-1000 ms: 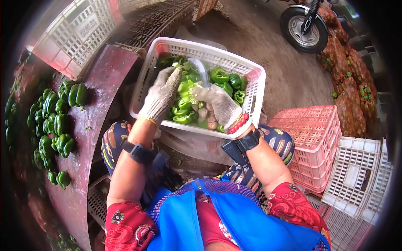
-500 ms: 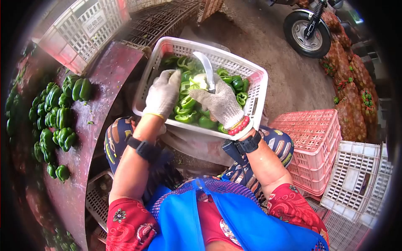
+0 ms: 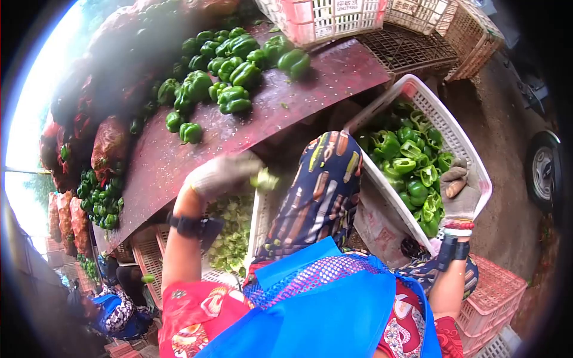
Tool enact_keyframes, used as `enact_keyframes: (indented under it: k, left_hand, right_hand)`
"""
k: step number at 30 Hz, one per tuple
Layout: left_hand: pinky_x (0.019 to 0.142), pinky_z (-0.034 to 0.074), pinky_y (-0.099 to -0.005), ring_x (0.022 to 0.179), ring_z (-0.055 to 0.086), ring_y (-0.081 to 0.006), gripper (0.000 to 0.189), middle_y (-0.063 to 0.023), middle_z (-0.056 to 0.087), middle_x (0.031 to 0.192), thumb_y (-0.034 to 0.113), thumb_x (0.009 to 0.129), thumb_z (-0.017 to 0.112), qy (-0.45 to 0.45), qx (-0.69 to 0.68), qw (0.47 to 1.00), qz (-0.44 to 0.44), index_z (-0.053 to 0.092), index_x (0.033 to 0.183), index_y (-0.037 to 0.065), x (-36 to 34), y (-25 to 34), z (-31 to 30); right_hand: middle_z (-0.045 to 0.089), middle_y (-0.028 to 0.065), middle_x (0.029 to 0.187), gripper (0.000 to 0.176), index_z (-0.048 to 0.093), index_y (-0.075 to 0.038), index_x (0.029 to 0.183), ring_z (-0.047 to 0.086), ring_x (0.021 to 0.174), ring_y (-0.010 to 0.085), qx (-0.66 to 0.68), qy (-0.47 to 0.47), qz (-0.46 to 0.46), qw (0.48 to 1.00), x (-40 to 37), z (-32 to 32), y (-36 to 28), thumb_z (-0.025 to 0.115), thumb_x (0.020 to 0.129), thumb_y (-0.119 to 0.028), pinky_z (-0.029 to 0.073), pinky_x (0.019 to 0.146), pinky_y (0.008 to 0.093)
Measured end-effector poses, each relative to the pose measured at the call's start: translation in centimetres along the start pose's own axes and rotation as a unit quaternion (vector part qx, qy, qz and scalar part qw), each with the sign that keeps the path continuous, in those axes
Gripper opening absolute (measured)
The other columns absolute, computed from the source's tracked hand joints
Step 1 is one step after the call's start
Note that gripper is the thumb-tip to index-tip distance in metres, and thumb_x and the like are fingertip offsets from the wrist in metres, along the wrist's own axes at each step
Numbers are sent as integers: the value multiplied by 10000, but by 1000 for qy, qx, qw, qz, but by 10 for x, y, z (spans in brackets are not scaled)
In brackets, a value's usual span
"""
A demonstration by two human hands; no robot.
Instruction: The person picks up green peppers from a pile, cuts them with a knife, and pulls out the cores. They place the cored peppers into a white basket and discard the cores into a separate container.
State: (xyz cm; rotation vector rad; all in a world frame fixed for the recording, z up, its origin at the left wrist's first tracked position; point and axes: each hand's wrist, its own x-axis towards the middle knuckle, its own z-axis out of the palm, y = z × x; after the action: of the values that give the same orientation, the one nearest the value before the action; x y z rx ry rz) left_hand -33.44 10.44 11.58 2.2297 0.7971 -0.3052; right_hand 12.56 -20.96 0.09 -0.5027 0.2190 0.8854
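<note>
Head | scraps (image 3: 228, 232) sat below left grip (image 3: 222, 174), likely for short reach | right grip (image 3: 459, 194) beside cut peppers (image 3: 410, 166) | both closures unclear

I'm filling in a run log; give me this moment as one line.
left hand: gloved, blurred, near pale green piece | right hand: gloved, beside cut peppers in white crate | whole peppers: on red table

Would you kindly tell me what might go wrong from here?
The pale pepper piece by the left hand's fingertips might miss the crate of scraps and drop beside the patterned trouser leg. The whole green peppers lie loose on the red table, so a bump could perhaps send one rolling.
</note>
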Motion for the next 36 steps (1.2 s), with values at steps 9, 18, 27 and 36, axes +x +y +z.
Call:
enact_keyframes:
  k: [9,18,27,36]
  left_hand:
    - [684,596,-387,857,734,-250,825,-210,719,1154,609,879,680,414,-106,803,-415,577,1385,-35,52,-251,-62]
    - [790,585,-368,979,699,-209,325,-54,710,1176,203,1005,684,362,-584,725,-56,610,1313,127,43,-117,-18]
    - [1014,546,-393,1168,671,-250,442,-146,639,1332,213,1064,586,98,-528,841,70,488,1441,6,140,169,73]
    - [970,534,-306,1129,629,-171,625,-120,626,1291,239,982,741,59,-423,897,119,442,1483,15,201,217,160]
  right_hand:
    - [686,60,889,332,686,-24,1174,587,619,85,-121,51,46,990,-1,-2,30,620,1062,-329,527,597,228]
    - [490,-28,622,333,631,-66,963,461,448,83,-494,40,17,868,-30,60,69,612,1027,-392,335,299,234]
    - [702,258,950,635,449,85,1484,720,781,364,-660,-133,-234,701,-65,76,106,662,916,-104,572,724,444]
    - [690,343,1039,768,335,69,1554,710,954,478,-719,2,-229,656,-40,41,71,656,895,-160,568,817,516]
